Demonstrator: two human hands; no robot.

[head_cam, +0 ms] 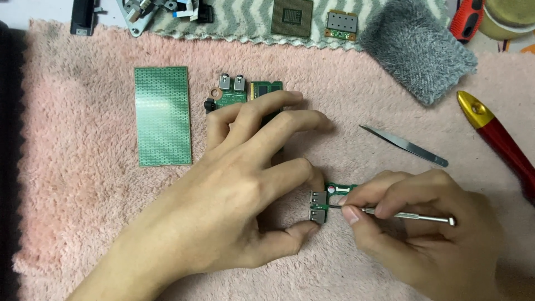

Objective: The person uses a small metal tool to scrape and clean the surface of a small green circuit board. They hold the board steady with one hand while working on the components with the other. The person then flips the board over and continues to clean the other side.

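My left hand point(245, 184) pinches a small green circuit board with two metal ports point(322, 202) between thumb and forefinger, holding it down on the pink fleece cloth point(83, 212). My right hand point(423, 228) grips a thin metal screwdriver point(412, 215) lying nearly flat, its tip touching the small board's middle. The other fingers of my left hand reach over a second green board with two audio jacks point(234, 92) and partly hide it.
A green rectangular perforated board point(163, 116) lies to the left. Steel tweezers point(404, 145) lie to the right, with a red-and-yellow handled tool point(496, 136) beyond. At the back sit a grey cloth point(418, 50), a square processor chip point(291, 17), a small card point(341, 24) and metal parts point(139, 14).
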